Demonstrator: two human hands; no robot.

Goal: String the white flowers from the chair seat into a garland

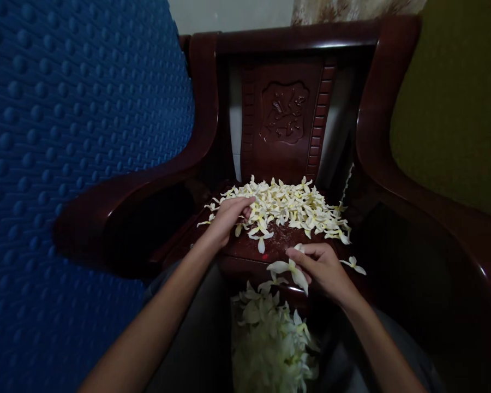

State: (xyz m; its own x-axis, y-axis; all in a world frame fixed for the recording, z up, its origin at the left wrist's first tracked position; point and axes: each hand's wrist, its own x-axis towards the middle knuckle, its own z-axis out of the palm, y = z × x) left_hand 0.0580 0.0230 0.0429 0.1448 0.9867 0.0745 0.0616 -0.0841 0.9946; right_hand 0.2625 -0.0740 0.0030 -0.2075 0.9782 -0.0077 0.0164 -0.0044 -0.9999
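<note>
A heap of cream-white flowers (290,204) with yellowish centres is spread over the wooden chair seat (245,248). At the heap's left edge is my left hand (231,214), its fingers closed together; whatever they pinch is too small to make out. My right hand (325,267) pinches a white flower (290,267) between thumb and fingers, above the seat's front edge. Below it, a dense mass of similar flowers (270,338) sits between my knees, partly blurred; I cannot tell what holds them together. A single loose flower (354,266) lies right of my right hand.
The dark red wooden armchair has a carved backrest (286,112), a left armrest (118,191) and a right armrest (425,202). A blue studded mat (65,109) stands along the left side. An olive-green surface (454,98) rises on the right. A small red bit (265,256) lies on the seat.
</note>
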